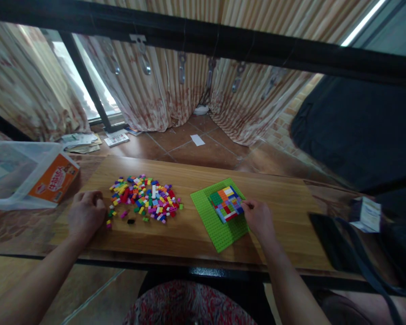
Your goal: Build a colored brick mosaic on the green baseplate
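Note:
A green studded baseplate (219, 237) lies at an angle on the wooden table, right of the middle. On it sits a nearly square patchwork of multicoloured toy building bricks (226, 204). My right hand (260, 220) is at the right edge of that patchwork, thumb and forefinger pinched together; what is between them, if anything, is too small to make out. To the left spreads a heap of loose toy bricks (149, 198) in many colours. Beside its left edge my left hand (87, 213) rests on the table with curled fingers, and its palm side is hidden.
A clear plastic bin (20, 176) with an orange label stands left of the table (176, 243). A dark flat object (331, 237) with a strap lies at the right end. A black bar with hooks (203, 31) crosses above, before curtains (176, 90). Papers lie on the floor.

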Tool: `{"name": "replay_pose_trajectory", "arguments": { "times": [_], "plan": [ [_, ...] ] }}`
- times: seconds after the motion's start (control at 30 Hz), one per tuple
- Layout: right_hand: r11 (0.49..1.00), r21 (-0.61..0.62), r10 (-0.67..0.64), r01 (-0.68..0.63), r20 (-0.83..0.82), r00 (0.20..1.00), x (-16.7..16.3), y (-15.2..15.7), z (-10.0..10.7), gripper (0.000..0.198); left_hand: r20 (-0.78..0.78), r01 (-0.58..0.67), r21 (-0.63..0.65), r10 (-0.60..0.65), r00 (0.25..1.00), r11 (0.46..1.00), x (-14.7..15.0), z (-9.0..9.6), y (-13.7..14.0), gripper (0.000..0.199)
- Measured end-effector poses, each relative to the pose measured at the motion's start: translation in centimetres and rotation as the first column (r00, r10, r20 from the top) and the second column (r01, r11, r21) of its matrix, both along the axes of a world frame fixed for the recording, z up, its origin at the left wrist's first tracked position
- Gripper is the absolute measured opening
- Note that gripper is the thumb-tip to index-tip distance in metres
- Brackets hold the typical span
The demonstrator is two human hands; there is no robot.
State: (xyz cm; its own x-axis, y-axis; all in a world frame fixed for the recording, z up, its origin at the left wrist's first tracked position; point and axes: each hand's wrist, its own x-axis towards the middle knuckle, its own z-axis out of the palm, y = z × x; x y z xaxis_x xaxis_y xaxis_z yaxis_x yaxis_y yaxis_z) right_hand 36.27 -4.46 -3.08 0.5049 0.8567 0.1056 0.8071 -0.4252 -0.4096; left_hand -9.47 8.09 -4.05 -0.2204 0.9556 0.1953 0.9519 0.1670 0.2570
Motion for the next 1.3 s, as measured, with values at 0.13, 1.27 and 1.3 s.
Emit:
{"name": "replay_pose_trajectory", "arguments": {
  "times": [0.13, 1.27, 1.3],
  "plan": [
    [1.0, 0.019, 0.024, -0.023, -0.06, 0.998, 0.1, -0.2, -0.1, 0.027, 0.017, 0.006, -0.001, -0.006, 1.0, 1.0, -0.1, -0.1, 0.0, 0.038],
    [0.906, 0.029, 0.413, -0.422, -0.278, 0.867, 3.9, 2.0, -0.7, 0.035, 0.032, -0.002, 0.09, -0.001, 0.999, 0.996, -0.4, -1.3, 0.1, 0.029],
    [0.886, 0.029, 0.45, -0.462, -0.285, 0.846, 3.4, 2.3, -0.5, 0.034, 0.034, -0.004, 0.089, 0.001, 0.999, 0.996, -0.3, -1.2, 0.0, 0.029]
  ]
}}
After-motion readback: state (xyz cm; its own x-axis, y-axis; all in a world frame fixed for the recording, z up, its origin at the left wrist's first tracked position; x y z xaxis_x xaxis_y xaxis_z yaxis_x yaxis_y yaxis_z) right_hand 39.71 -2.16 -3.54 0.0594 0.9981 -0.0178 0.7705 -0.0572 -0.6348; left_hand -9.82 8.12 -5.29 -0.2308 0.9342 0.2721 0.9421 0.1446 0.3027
